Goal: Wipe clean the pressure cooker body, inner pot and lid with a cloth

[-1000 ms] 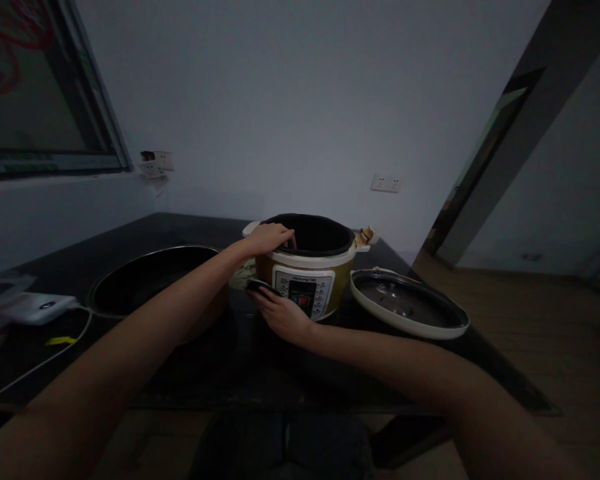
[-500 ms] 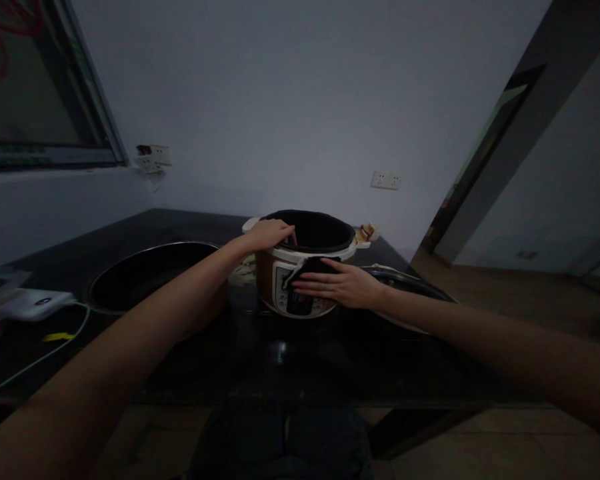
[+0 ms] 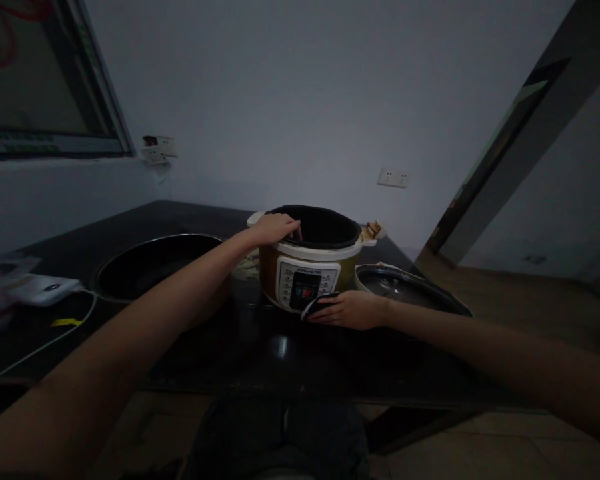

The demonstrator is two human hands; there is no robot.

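Note:
An open electric cooker (image 3: 307,283) with a yellow body and a white control panel stands on the dark table (image 3: 260,353). My left hand (image 3: 273,230) grips its left rim, fingers curled over the edge. Low at the cooker's front right, my right hand (image 3: 347,310) presses a small dark cloth (image 3: 316,305) against the base. The cooker's lid (image 3: 410,293) lies upside down on the table just right of it, partly behind my right wrist.
A wide dark pan (image 3: 155,267) sits left of the cooker. A white device with a cable (image 3: 43,290) lies at the table's left end. Wall sockets (image 3: 394,177) are behind. A doorway and wooden floor open to the right.
My right hand with the cloth went from the cooker's lower left up over the control panel, then down to its lower right. My left hand stayed on the rim.

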